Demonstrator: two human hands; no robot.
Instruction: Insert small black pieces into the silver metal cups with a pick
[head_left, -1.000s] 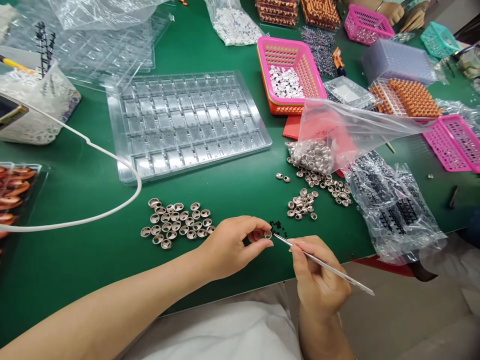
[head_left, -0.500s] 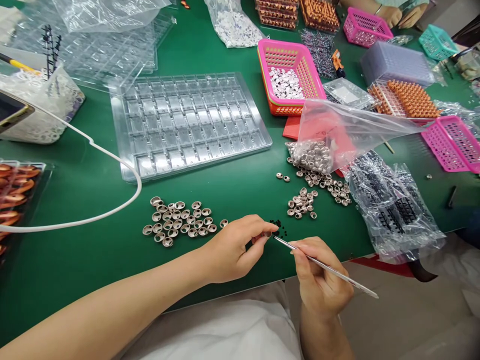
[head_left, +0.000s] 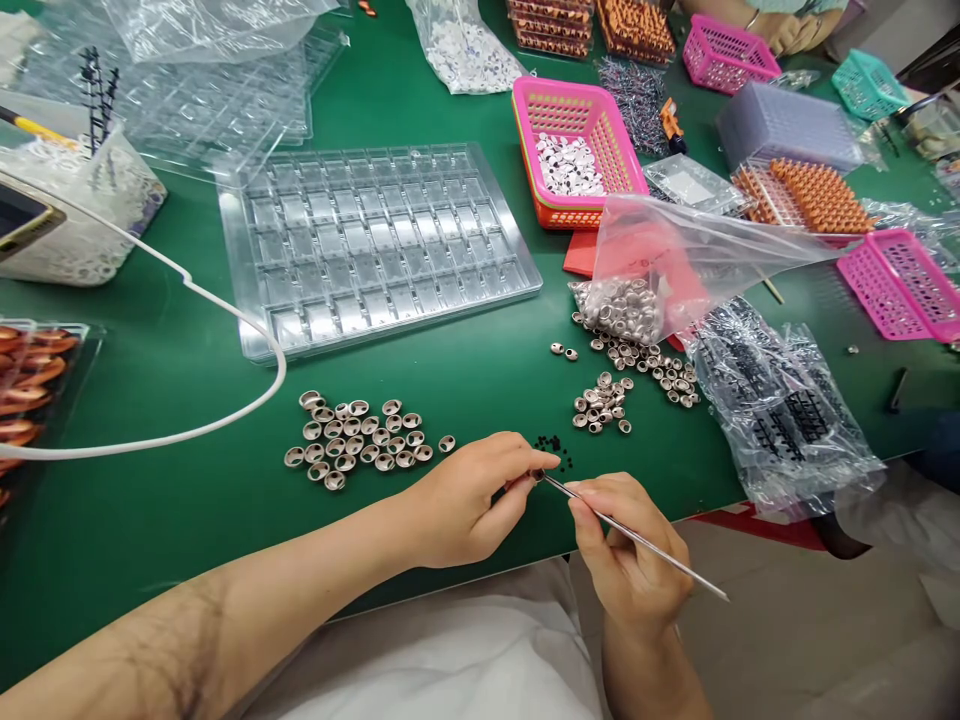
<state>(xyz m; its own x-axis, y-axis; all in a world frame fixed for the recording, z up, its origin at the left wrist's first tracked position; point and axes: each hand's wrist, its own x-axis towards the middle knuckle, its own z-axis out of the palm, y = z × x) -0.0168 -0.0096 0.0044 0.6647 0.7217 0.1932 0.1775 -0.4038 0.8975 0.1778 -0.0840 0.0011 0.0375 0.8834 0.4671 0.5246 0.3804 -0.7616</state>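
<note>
My slim metal tool (head_left: 637, 538), pinched in my right hand (head_left: 636, 572), has just closed the gap to the small metal ring (head_left: 537, 475) gripped by my left hand (head_left: 476, 500) at its 10 o'clock — so fine work there seems under way.

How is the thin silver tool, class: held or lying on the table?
Held: the right hand pinches the thin silver tool, its tip at the metal piece in the left hand. Whether it's inside: cannot tell.

The left hand (head_left: 472, 500) mostly hides its metal piece (head_left: 537, 474), and the left edge crops the white cable (head_left: 150, 442).
</note>
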